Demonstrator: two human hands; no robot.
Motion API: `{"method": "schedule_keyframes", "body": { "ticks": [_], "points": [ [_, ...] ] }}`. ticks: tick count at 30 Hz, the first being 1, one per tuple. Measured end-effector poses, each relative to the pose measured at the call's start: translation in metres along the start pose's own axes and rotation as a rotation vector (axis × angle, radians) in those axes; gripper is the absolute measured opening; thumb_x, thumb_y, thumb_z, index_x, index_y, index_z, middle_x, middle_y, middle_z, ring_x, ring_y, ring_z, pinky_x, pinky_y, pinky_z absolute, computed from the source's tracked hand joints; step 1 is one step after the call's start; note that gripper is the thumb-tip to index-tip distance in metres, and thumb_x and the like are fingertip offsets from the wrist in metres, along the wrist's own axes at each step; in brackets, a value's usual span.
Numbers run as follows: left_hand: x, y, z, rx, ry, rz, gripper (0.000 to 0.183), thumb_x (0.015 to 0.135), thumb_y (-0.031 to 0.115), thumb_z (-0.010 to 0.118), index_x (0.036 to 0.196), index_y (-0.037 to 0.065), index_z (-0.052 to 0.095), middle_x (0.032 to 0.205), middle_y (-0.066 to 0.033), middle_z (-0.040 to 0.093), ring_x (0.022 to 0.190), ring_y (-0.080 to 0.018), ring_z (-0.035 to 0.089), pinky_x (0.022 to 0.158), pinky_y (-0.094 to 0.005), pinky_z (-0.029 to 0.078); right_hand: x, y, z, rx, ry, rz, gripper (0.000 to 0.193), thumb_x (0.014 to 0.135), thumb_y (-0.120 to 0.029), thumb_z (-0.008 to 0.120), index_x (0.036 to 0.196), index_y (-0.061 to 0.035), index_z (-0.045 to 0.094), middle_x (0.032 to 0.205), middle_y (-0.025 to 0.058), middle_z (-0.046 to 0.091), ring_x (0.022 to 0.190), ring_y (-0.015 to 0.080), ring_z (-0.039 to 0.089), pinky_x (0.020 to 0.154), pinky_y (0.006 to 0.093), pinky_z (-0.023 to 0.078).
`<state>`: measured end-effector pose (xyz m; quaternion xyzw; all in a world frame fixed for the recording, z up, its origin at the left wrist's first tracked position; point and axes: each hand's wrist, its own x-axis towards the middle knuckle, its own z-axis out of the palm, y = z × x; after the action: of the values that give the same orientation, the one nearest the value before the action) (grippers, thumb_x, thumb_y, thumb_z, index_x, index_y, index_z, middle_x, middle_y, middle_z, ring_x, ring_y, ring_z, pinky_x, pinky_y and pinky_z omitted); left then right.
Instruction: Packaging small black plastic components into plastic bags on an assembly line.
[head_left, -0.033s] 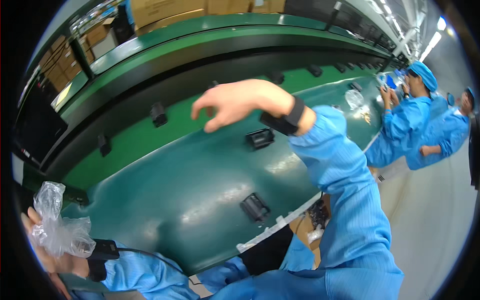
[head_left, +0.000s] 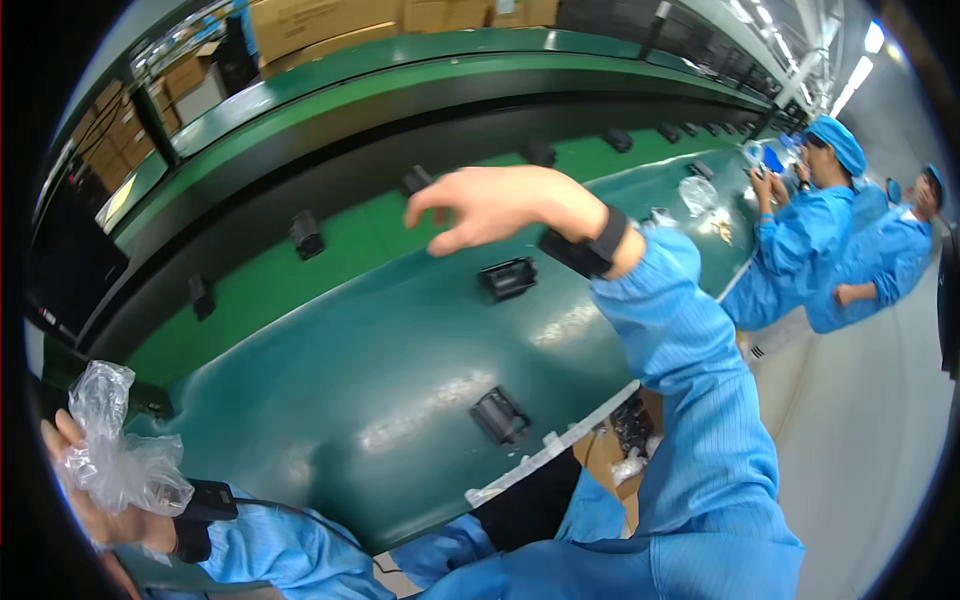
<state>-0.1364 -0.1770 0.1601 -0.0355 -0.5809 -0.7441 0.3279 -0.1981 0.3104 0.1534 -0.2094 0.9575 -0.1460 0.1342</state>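
Note:
My left hand (head_left: 95,505), at the far left edge, holds a crumpled clear plastic bag (head_left: 125,450); the bag covers part of its fingers. My right hand (head_left: 490,207) reaches over the far side of the bench, fingers bent but apart and nothing between them. Closest to its fingertips is a black part (head_left: 416,180) on the green conveyor belt, partly behind the hand. Below my right wrist, a black hollow housing (head_left: 508,279) lies on the green bench mat (head_left: 330,390). Another black housing (head_left: 500,416) rests near the bench's front edge.
More black parts sit along the green belt (head_left: 360,235), including one to the left (head_left: 307,235). Cardboard boxes (head_left: 325,28) line the shelf above. On the right, a person in blue (head_left: 800,220) works at the same bench. An open carton (head_left: 630,430) stands below the front edge.
My right hand has shifted slightly right in the view. The black part by its fingertips shows more fully. The left hand keeps the bag in place.

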Motion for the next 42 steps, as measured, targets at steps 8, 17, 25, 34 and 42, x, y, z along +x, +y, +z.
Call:
{"method": "schedule_keyframes", "body": {
  "ticks": [8,17,25,34,42],
  "points": [
    [-0.052,-0.034,0.126,-0.246,-0.397,0.265,0.057,0.091,0.042,0.056,0.114,-0.004,0.032,0.116,-0.0167,0.033,0.105,-0.0251,0.033,0.094,-0.0367,0.026,-0.206,0.155,0.094,-0.281,0.493,0.814,0.053,0.071,-0.024,0.076,0.12,-0.0081,0.063,0.111,0.0213,0.062,0.108,0.0407,0.059,0.091,0.0499,0.052],
    [-0.132,-0.052,0.208,-0.091,-0.865,0.288,0.058,0.081,0.053,0.074,0.076,0.008,0.039,0.069,-0.0056,0.043,0.055,-0.0113,0.038,0.052,-0.0272,0.027,-0.213,0.156,0.145,-0.653,0.891,0.849,0.043,0.066,-0.008,0.079,0.106,-0.0063,0.065,0.111,0.0166,0.056,0.11,0.0351,0.053,0.09,0.0467,0.046],
    [-0.151,-0.086,0.277,-0.22,-1.023,-0.058,0.037,0.06,0.023,0.071,0.071,0.01,0.038,0.062,-0.0036,0.047,0.055,-0.0109,0.042,0.047,-0.0264,0.025,-0.228,0.134,0.14,-0.35,1.138,0.758,0.036,0.064,-0.002,0.07,0.1,-0.0005,0.066,0.11,0.0197,0.057,0.111,0.0383,0.053,0.09,0.0451,0.049],
    [-0.174,-0.089,0.298,0.006,-1.034,-0.087,0.038,0.061,0.028,0.069,0.069,0.008,0.038,0.056,-0.0035,0.053,0.05,-0.0073,0.04,0.046,-0.0232,0.028,-0.155,0.031,0.127,2.167,1.112,-0.23,0.026,0.094,-0.017,0.061,0.116,-0.0038,0.062,0.11,0.0067,0.067,0.097,0.0173,0.064,0.084,0.035,0.052],
    [-0.164,-0.119,0.323,-0.187,-1.128,-0.183,0.053,0.069,0.047,0.072,0.09,0.001,0.055,0.077,-0.0022,0.059,0.068,-0.0104,0.058,0.061,-0.0232,0.044,-0.13,0.052,0.113,2.28,1.029,-0.325,0.053,0.095,-0.035,0.053,0.133,0.0021,0.052,0.133,0.027,0.057,0.124,0.0457,0.055,0.108,0.0507,0.043]
  ]
}}
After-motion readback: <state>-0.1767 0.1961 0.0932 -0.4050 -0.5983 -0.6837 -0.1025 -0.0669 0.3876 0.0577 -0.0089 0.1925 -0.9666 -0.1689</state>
